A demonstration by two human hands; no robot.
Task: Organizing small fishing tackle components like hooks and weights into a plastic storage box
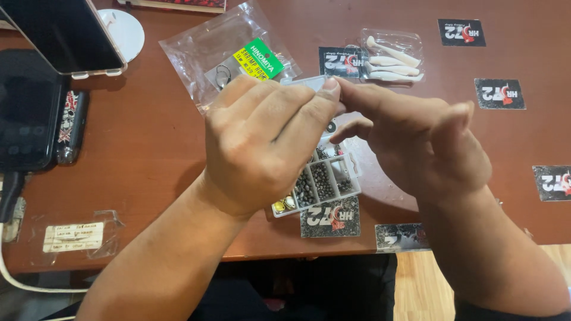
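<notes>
My left hand (262, 142) and my right hand (416, 139) meet above a small clear compartment box (333, 185) on the brown table (148, 148). The box holds dark round weights and a few gold beads in separate cells. Its clear lid (300, 81) stands raised behind my fingers. My left thumb and my right index fingertip pinch together at the lid's top edge. The left hand's fingers are curled and cover most of the box. Whether a small item sits between the fingertips is hidden.
A clear bag with a green label and a hook (238, 59) lies behind the hands. A pack of white soft lures (392, 56) is at back right. Black stickers (330, 217) dot the table. A phone on a stand (59, 35), a dark device (27, 113) and a small labelled bag (74, 236) sit left.
</notes>
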